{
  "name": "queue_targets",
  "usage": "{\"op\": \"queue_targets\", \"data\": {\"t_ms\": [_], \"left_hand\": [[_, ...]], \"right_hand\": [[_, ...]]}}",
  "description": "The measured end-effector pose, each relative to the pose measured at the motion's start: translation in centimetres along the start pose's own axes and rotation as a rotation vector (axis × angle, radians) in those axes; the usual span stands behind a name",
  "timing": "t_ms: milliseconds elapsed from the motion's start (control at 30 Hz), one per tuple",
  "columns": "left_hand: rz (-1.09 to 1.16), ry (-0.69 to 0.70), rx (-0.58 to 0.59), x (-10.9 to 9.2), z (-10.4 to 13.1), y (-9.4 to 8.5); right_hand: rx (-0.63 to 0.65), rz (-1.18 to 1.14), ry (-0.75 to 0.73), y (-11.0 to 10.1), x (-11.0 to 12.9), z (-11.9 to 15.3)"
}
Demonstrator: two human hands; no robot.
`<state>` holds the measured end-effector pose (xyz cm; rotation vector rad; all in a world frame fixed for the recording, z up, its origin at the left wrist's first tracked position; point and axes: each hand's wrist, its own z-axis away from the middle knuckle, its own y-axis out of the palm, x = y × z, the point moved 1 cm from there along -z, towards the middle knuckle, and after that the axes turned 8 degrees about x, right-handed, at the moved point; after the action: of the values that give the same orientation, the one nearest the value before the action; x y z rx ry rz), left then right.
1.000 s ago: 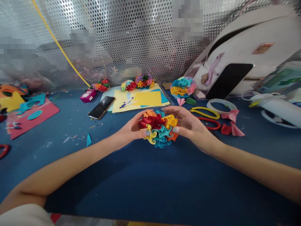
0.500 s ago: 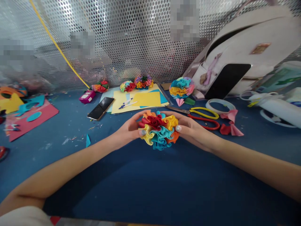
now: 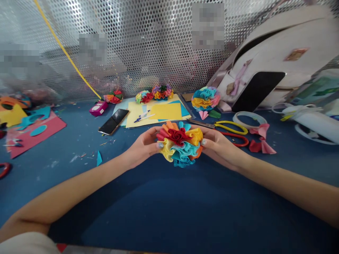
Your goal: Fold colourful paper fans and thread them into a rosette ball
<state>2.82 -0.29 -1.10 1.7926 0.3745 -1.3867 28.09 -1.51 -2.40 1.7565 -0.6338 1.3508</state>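
A ball of ruffled flowers [image 3: 182, 146] in red, yellow, turquoise and orange is held between both hands above the blue table [image 3: 164, 201]. My left hand [image 3: 144, 146] grips its left side, thumb in front and fingers behind. On the right side my right hand [image 3: 218, 146] holds it the same way, its fingertips partly hidden behind the ball. Beyond the hands lie yellow sheets [image 3: 165, 111] with pens [image 3: 144, 116] on them. Scissors with yellow and red handles [image 3: 231, 127] rest just behind my right hand.
Other ruffled flowers [image 3: 206, 98] stand along the perforated metal panel [image 3: 148, 46]. A phone [image 3: 113, 121] and purple box [image 3: 98, 108] are at back left, cut felt [image 3: 53, 123] farther left. Tape roll [image 3: 247, 120], pink scraps [image 3: 261, 141], backpack [image 3: 278, 53] and upright black phone [image 3: 258, 91] stand right.
The flower ball has tilted slightly between my hands, showing more of the orange and turquoise ruffles at its top. Both hands keep their hold.
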Motion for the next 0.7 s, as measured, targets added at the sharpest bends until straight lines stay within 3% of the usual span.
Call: {"op": "queue_targets", "data": {"t_ms": [200,700], "left_hand": [[-0.061,0.003,-0.092,0.2,-0.1,0.0],[-0.127,-0.009,-0.231,0.9,0.5,0.8]], "right_hand": [[-0.118,0.019,-0.018,-0.3,-0.3,0.1],[-0.217,0.042,0.012,0.4,-0.4,0.1]]}}
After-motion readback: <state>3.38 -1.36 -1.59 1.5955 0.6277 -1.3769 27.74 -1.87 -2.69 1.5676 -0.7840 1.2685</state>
